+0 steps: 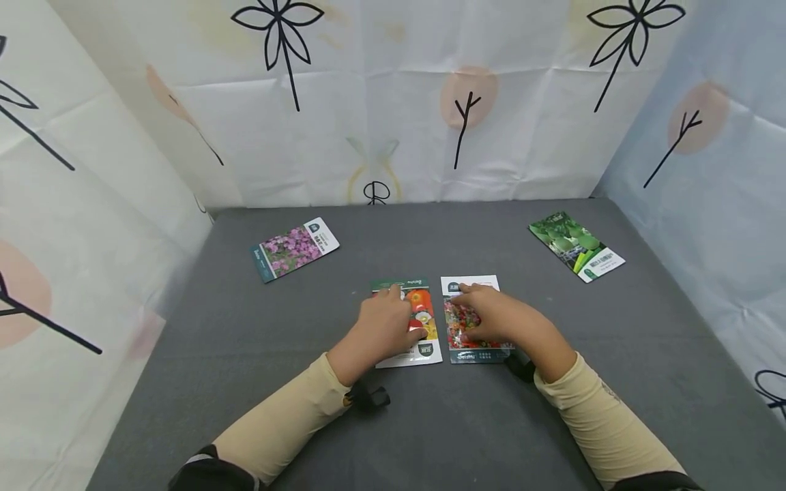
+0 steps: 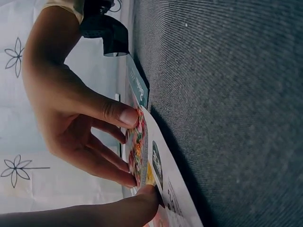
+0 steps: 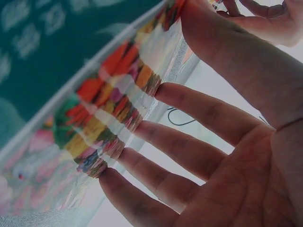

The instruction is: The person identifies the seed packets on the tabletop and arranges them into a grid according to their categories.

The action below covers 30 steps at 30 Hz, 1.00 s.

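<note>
Two seed packets lie side by side on the grey table. The left packet (image 1: 423, 314) shows red, orange and yellow vegetables, and my left hand (image 1: 387, 320) rests on it, fingers toward its far end and thumb near its right side. Part of its picture is hidden under that hand. Red flowers cover the right packet (image 1: 457, 327), with a white far end and a dark teal near end. My right hand (image 1: 497, 315) touches it from the right. In the right wrist view its fingers (image 3: 184, 142) are spread and nearly straight, fingertips on the flower picture.
Toward the back left lies a packet with pink flowers (image 1: 295, 249). A green packet (image 1: 574, 245) is at the back right. Patterned white cloth (image 1: 368, 116) hangs behind the grey table (image 1: 479, 429) and along both sides.
</note>
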Tool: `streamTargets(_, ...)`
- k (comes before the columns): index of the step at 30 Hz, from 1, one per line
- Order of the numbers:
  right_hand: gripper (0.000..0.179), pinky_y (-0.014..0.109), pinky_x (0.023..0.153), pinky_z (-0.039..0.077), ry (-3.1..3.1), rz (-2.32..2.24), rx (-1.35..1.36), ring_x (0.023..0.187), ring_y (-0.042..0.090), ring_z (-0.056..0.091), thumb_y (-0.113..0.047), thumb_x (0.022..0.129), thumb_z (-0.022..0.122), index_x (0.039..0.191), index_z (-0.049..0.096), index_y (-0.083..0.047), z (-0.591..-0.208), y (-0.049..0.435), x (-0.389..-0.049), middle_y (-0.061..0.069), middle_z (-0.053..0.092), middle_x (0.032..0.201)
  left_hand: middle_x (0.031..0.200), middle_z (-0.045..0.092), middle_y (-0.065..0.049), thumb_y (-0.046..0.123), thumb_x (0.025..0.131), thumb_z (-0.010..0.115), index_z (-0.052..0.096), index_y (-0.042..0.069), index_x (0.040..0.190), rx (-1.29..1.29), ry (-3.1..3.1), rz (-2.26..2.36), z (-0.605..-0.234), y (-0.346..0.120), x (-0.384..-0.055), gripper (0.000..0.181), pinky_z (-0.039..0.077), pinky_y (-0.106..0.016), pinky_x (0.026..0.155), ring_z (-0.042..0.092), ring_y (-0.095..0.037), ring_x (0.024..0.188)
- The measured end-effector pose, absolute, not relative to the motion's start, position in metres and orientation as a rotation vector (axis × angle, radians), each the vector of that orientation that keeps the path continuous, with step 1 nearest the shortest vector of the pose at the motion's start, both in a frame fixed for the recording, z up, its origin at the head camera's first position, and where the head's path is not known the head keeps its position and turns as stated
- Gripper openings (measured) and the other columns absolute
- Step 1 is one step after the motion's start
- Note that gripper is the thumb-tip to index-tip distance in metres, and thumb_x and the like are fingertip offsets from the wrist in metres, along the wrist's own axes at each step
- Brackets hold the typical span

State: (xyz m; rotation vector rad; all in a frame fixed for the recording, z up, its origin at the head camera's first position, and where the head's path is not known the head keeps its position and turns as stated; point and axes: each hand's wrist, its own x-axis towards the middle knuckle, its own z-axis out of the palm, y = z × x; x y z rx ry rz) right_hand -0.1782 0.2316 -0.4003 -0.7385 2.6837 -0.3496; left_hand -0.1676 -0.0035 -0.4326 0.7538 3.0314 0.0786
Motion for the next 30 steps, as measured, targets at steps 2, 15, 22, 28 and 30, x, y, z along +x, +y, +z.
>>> streamTargets(2, 0.059, 0.059, 0.118, 0.042, 2.69, -0.356, -0.737, 0.148, 0.049, 0.047, -0.02, 0.089, 0.086, 0.141, 0.066, 0.001, -0.401, 0.231, -0.179, 0.032, 0.05, 0.157, 0.112, 0.07, -0.015, 0.06, 0.09, 0.077, 0.082, 0.01, 0.096, 0.758, 3.034, 0.077, -0.432, -0.004, -0.168, 0.051, 0.063, -0.048, 0.069, 0.068, -0.027, 0.095)
streamTargets(15, 0.058, 0.058, 0.112, 0.049, 2.72, -0.375, -0.744, 0.144, 0.045, 0.053, -0.024, 0.086, 0.089, 0.137, 0.07, -0.006, -0.403, 0.235, -0.176, 0.027, 0.051, 0.158, 0.116, 0.068, -0.016, 0.061, 0.089, 0.078, 0.078, 0.006, 0.123, 0.757, 2.997, 0.094, -0.428, -0.007, -0.166, 0.064, 0.063, -0.046, 0.068, 0.068, -0.029, 0.101)
streamTargets(22, 0.061, 0.059, 0.101, 0.055, 2.783, -0.312, -0.727, 0.141, 0.043, 0.057, -0.03, 0.086, 0.088, 0.141, 0.069, -0.011, -0.399, 0.232, -0.174, 0.022, 0.052, 0.16, 0.121, 0.067, -0.018, 0.059, 0.09, 0.079, 0.076, 0.005, 0.125, 0.716, 2.989, 0.127, -0.427, -0.008, -0.165, 0.065, 0.065, -0.048, 0.076, 0.068, -0.032, 0.108)
streamTargets(28, 0.063, 0.062, 0.102, 0.054, 2.88, -0.338, -0.764, 0.141, 0.042, 0.057, -0.033, 0.092, 0.082, 0.148, 0.063, -0.009, -0.392, 0.241, -0.176, 0.019, 0.059, 0.154, 0.128, 0.068, -0.018, 0.058, 0.09, 0.08, 0.078, 0.004, 0.121, 0.72, 2.988, 0.153, -0.428, -0.008, -0.166, 0.063, 0.065, -0.05, 0.081, 0.068, -0.035, 0.111)
streamTargets(30, 0.058, 0.063, 0.104, 0.052, 2.915, -0.39, -0.785, 0.14, 0.044, 0.057, -0.03, 0.095, 0.08, 0.146, 0.064, -0.007, -0.389, 0.248, -0.179, 0.02, 0.061, 0.151, 0.132, 0.068, -0.018, 0.058, 0.09, 0.079, 0.078, 0.004, 0.12, 0.731, 2.989, 0.146, -0.429, -0.007, -0.166, 0.062, 0.065, -0.05, 0.08, 0.068, -0.035, 0.111)
